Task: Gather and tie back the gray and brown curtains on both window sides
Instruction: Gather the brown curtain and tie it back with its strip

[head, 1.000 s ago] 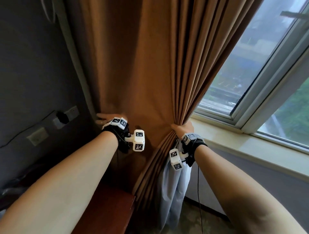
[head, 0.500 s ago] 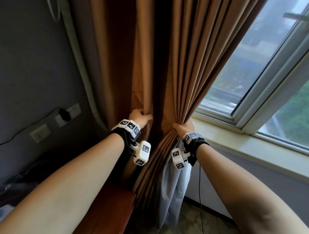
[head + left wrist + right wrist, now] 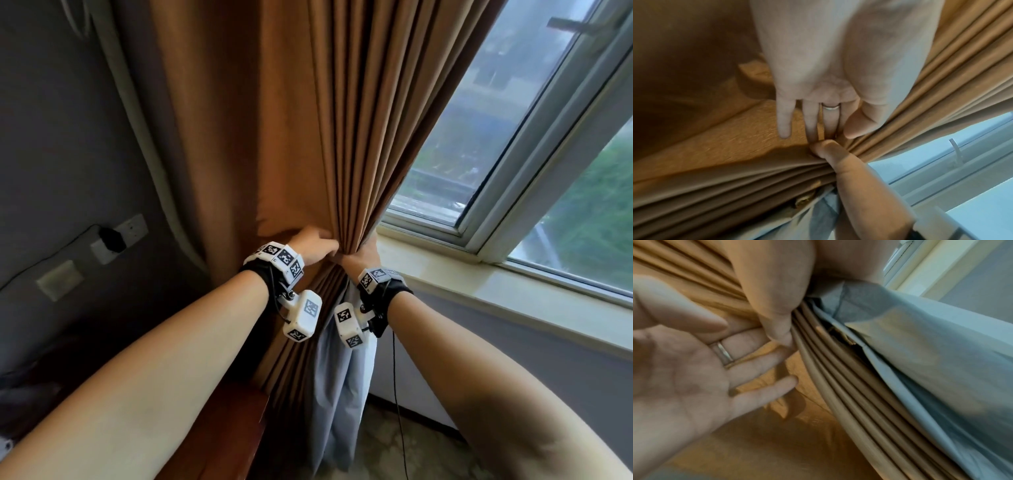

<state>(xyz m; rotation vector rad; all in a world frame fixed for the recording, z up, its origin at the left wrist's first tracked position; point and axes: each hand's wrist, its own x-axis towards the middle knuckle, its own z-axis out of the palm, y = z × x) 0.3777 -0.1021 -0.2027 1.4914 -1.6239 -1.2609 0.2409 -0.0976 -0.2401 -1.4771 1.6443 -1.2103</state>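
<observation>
The brown curtain [image 3: 308, 120] hangs in pleats left of the window and is pulled together at sill height. My right hand [image 3: 361, 255] grips the gathered bundle, its thumb [image 3: 830, 149] across the front folds. My left hand [image 3: 313, 245] lies right beside it, straight fingers [image 3: 784, 123] pressing a loose fold of brown curtain [image 3: 735, 186] against the bundle. In the right wrist view the left hand [image 3: 684, 369] shows its flat palm and a ring. The gray curtain [image 3: 342, 394] hangs behind the brown curtain [image 3: 838, 386], below my right hand [image 3: 777, 280].
A pale window sill [image 3: 479, 294] and sliding window [image 3: 479, 137] run to the right. Wall sockets [image 3: 120, 236] with a black plug sit on the gray wall at left. A brown wooden furniture top [image 3: 222, 445] stands below my left arm. A black cable [image 3: 399, 411] hangs by the gray curtain.
My left hand has swept rightward from the curtain's left edge, carrying a fold over to meet the right hand. The right hand kept its grip in place.
</observation>
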